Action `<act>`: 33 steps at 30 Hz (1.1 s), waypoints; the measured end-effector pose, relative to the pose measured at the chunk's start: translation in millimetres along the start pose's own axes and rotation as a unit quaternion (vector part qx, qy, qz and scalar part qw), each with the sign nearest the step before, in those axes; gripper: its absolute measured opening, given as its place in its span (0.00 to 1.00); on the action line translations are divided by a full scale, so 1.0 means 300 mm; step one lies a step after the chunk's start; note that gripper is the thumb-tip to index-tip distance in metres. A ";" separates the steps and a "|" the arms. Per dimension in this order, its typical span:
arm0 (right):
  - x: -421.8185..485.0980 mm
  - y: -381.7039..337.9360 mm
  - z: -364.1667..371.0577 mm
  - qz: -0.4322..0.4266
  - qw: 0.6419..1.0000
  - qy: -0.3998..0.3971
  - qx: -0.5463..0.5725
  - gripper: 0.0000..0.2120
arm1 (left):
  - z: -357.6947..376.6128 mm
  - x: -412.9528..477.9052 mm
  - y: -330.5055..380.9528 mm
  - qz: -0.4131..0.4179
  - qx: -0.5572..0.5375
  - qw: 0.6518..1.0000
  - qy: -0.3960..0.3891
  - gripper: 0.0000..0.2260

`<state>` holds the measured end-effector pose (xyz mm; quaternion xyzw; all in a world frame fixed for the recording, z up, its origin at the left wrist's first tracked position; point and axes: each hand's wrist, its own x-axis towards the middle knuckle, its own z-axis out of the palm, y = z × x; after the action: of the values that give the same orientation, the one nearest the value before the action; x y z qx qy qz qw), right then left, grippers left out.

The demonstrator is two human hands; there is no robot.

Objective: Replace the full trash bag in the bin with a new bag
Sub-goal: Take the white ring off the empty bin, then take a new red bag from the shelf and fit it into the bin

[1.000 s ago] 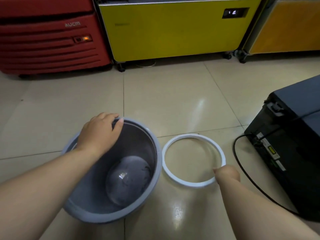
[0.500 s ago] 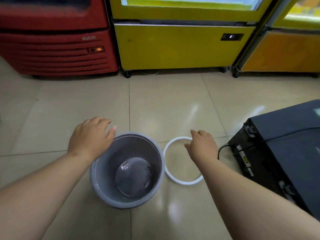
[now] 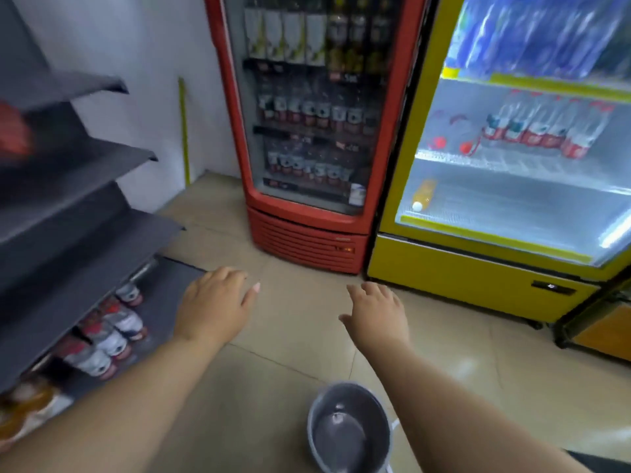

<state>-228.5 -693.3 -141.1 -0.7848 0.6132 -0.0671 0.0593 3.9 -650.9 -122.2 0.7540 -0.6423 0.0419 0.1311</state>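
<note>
Person is standing up now; half a second ago they were crouching over the bin. Bin (image 3: 348, 430) is sitting on the floor (image 3: 300, 322) low in view, bare inside, no liner. White ring (image 3: 394, 425) is barely peeking out behind the right forearm, on the floor just beside the bin; earlier it was fully showing. Left hand (image 3: 215, 307) has come off the rim, grip open, fingers spread, holding nothing. Right hand (image 3: 375, 314) likewise, grip open and empty. Both are hanging in the air well above the bin, toward the red fridge (image 3: 307, 138) and shelves (image 3: 68, 213). No new bag showing anywhere. My read: old bag is out, they're going looking for a fresh one.
</note>
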 end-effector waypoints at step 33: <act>0.362 -1.934 -0.360 -0.281 0.958 0.039 0.042 0.29 | -0.901 -0.278 -1.575 -0.271 0.107 0.950 0.112 0.25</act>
<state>332.1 -659.9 70.5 -0.9191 0.3663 -0.1372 0.0473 480.8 -436.7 50.5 0.8997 -0.3867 0.1577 0.1269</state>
